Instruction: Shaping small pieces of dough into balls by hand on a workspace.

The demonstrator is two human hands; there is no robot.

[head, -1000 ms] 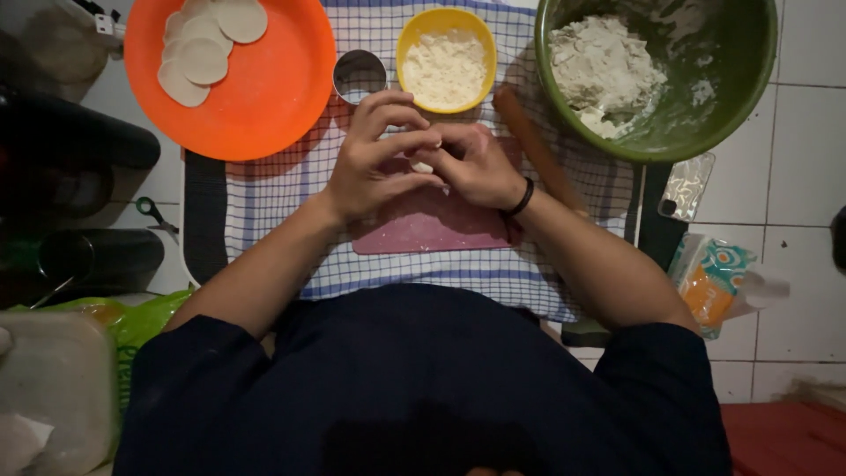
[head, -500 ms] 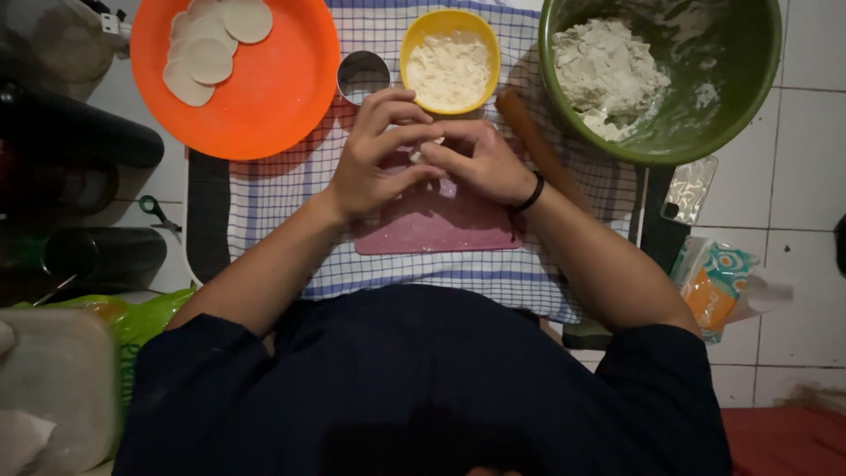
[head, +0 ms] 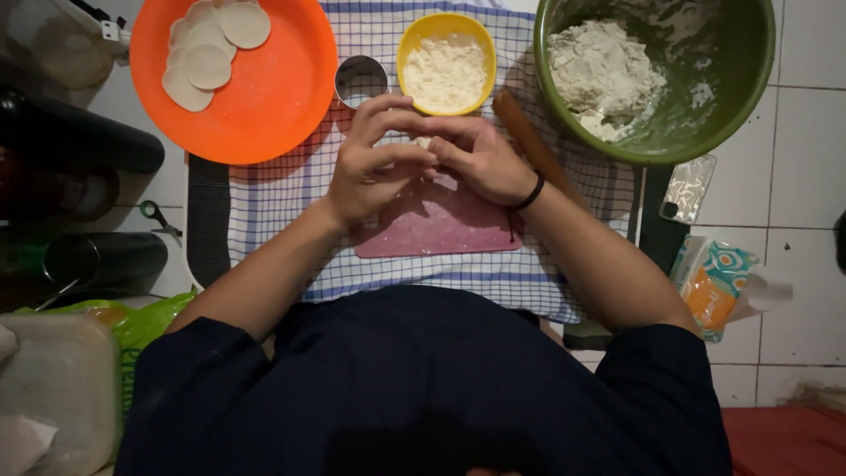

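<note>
My left hand point(head: 374, 163) and my right hand point(head: 480, 159) meet fingertip to fingertip above a pink cutting board point(head: 441, 225). Between the fingers a small pale piece of dough point(head: 425, 142) just shows; most of it is hidden. Both hands pinch around it. Beyond the hands sits a yellow bowl point(head: 446, 62) of white filling, with a round metal cutter point(head: 360, 80) to its left.
An orange plate point(head: 264, 88) with several round dough discs lies at the far left. A green bowl point(head: 705, 97) with a dough lump stands at the far right, a wooden rolling pin point(head: 529, 141) beside it. A checked cloth point(head: 273, 189) covers the work surface. Scissors point(head: 160, 219) lie left.
Both hands have shifted slightly away from me toward the yellow bowl, fingers still working the small dough piece. Nothing else has moved.
</note>
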